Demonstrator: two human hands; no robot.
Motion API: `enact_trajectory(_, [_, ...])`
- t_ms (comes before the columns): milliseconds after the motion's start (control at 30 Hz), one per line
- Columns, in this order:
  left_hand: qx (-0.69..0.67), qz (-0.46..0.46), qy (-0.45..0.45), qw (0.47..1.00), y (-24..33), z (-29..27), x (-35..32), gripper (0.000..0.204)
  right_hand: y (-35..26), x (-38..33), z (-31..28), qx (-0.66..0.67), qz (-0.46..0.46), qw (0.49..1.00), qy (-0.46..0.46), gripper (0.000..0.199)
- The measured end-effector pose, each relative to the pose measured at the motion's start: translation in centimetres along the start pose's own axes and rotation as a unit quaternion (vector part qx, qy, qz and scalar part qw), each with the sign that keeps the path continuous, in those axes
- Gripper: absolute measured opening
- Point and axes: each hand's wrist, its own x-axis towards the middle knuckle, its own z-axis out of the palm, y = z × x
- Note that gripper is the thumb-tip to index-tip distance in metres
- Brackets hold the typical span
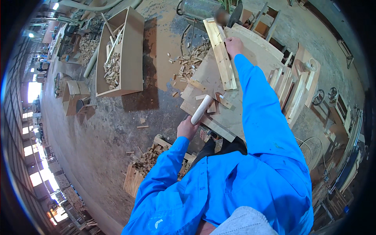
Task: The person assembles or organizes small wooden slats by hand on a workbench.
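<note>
My left hand (188,128) is closed around the lower end of a thick, pale round wooden rod (201,110), which slants up over the table's near left corner. My right arm stretches far across the work table (250,47). At the end of it, my right hand (234,46) has curled fingers at the right edge of a long, light wooden board (222,62), and they seem to grip it. This board lies lengthwise, its far end at the table's back edge. Short wood strips (211,102) lie crossed between the rod and the board's near end.
Stacked wood strips (282,84) and a tape roll (311,64) lie on the right. A large open wooden box (131,51) with offcuts stands on the floor at left. Loose offcuts (192,62) lie beside the table; a crate of offcuts (149,160) sits by my left arm.
</note>
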Motion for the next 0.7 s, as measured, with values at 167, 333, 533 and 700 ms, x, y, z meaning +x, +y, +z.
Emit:
enact_trajectory(167, [-0.001, -0.01, -0.001, 1.0, 0.6, 0.0, 0.3, 0.041, 0.1, 2.4, 1.0, -0.011, -0.015, 0.999, 0.026, 0.026])
enact_trajectory(333, [0.0, -0.011, 0.001, 1.0, 1.4, -0.2, 0.7, 0.04, 0.4, 3.4, 1.3, -0.004, -0.004, 1.0, 0.017, 0.023])
enact_trajectory(533, [-0.01, -0.011, 0.002, 1.0, 2.6, -0.3, 1.9, 0.041, 0.5, 4.9, 0.9, -0.009, -0.006, 1.0, 0.021, 0.028])
enact_trajectory(700, [-0.008, -0.008, 0.003, 1.0, 4.0, -0.1, 3.3, 0.041, 1.2, 7.0, 0.5, -0.005, -0.015, 1.0, 0.027, 0.023])
